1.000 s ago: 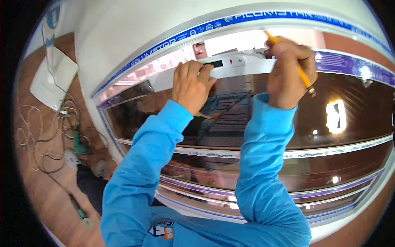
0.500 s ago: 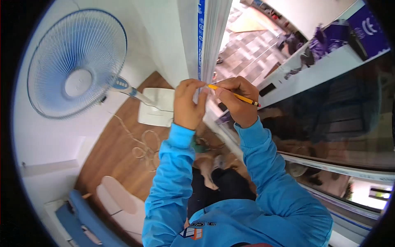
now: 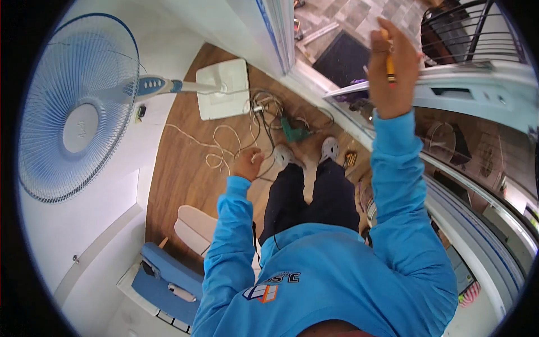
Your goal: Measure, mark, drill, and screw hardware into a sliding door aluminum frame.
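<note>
A yellow pencil (image 3: 391,70) with a pinkish end lies along my right hand (image 3: 396,92), which is closed around it. That hand is raised at the upper right, beside the white frame (image 3: 477,92) of a glass panel; whether they touch I cannot tell. Lower and to the left, my left hand (image 3: 246,164) hangs above the floor with its fingers curled. Something small and pale shows at its fingertips, too small to name. Loose pale cord (image 3: 222,146) lies on the floor around that spot.
A blue-white fan (image 3: 81,126) stands left on a white square base (image 3: 223,90). Near my shoes, a green power tool (image 3: 293,132) and coiled cables (image 3: 264,104) lie on the wood floor. Beyond the doorway are a dark mat (image 3: 343,59) and a black rack (image 3: 466,31).
My hands have parted: the left has dropped toward the floor, and the right has moved up and right with the pencil. The view has shifted, showing my shoes and the glass panel at another angle.
</note>
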The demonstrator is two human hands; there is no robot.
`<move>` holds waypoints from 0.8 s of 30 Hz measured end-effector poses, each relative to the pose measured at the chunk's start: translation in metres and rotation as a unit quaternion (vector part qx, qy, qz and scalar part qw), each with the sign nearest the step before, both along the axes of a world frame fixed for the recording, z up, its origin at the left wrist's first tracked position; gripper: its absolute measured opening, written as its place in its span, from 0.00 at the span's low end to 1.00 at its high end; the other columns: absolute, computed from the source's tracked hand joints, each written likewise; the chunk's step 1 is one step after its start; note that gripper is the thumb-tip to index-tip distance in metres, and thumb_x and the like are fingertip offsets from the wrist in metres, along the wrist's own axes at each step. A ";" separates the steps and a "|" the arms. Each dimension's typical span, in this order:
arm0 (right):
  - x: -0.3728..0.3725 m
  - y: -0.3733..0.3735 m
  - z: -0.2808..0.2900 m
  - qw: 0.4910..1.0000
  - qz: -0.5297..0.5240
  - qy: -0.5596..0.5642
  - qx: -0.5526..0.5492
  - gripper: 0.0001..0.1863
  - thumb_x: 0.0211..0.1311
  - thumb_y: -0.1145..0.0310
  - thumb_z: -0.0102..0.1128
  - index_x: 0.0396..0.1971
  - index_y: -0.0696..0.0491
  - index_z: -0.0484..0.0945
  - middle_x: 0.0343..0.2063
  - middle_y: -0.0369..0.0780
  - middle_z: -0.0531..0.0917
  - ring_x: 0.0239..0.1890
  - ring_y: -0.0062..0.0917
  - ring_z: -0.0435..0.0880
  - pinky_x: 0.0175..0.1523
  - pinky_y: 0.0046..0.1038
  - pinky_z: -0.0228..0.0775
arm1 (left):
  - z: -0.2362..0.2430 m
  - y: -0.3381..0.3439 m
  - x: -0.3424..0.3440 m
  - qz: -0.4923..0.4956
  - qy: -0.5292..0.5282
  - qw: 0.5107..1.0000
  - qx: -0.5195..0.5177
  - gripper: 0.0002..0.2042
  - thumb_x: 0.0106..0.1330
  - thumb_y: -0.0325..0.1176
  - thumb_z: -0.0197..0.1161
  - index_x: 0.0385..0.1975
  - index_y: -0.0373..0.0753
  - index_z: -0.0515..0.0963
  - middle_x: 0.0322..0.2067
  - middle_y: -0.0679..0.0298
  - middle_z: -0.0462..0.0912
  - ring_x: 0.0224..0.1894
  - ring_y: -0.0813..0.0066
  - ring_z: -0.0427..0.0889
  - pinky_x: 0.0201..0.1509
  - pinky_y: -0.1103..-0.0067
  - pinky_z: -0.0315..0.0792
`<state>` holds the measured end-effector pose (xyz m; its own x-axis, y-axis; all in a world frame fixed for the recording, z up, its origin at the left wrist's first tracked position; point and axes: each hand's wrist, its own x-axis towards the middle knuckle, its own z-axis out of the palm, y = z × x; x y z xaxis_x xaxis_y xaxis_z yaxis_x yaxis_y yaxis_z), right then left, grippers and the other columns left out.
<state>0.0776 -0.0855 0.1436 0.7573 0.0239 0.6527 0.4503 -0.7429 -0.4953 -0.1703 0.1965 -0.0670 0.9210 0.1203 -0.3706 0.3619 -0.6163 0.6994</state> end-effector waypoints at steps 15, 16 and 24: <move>-0.019 -0.052 -0.199 0.958 -0.057 0.244 0.142 0.14 0.64 0.62 0.54 0.41 0.56 0.80 0.36 0.45 0.82 0.43 0.37 0.79 0.50 0.32 0.69 | -0.102 -0.014 -0.096 -0.029 0.292 0.954 -0.067 0.16 0.61 0.42 0.61 0.41 0.36 0.78 0.36 0.52 0.82 0.41 0.56 0.80 0.47 0.67 0.73; -0.008 -0.048 -0.258 0.940 -0.080 0.283 0.175 0.14 0.62 0.64 0.53 0.40 0.56 0.80 0.36 0.47 0.82 0.43 0.38 0.80 0.50 0.32 0.70 | -0.116 -0.013 -0.083 -0.040 0.271 0.960 -0.057 0.16 0.61 0.42 0.61 0.41 0.36 0.78 0.36 0.52 0.82 0.41 0.56 0.80 0.47 0.67 0.73; 0.156 -0.001 -0.690 0.832 -0.179 0.525 0.020 0.13 0.56 0.68 0.51 0.39 0.45 0.83 0.38 0.46 0.83 0.44 0.42 0.80 0.52 0.37 0.72 | -0.248 0.006 0.000 -0.008 0.141 0.988 0.067 0.17 0.62 0.40 0.60 0.43 0.33 0.75 0.39 0.49 0.79 0.44 0.53 0.78 0.48 0.70 0.70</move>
<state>0.2335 -0.0866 -0.5468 0.8643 -0.3309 -0.3787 -0.4924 -0.7101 -0.5033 -0.1703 0.2024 -0.3152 0.7857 0.1718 -0.5943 0.5204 -0.7030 0.4847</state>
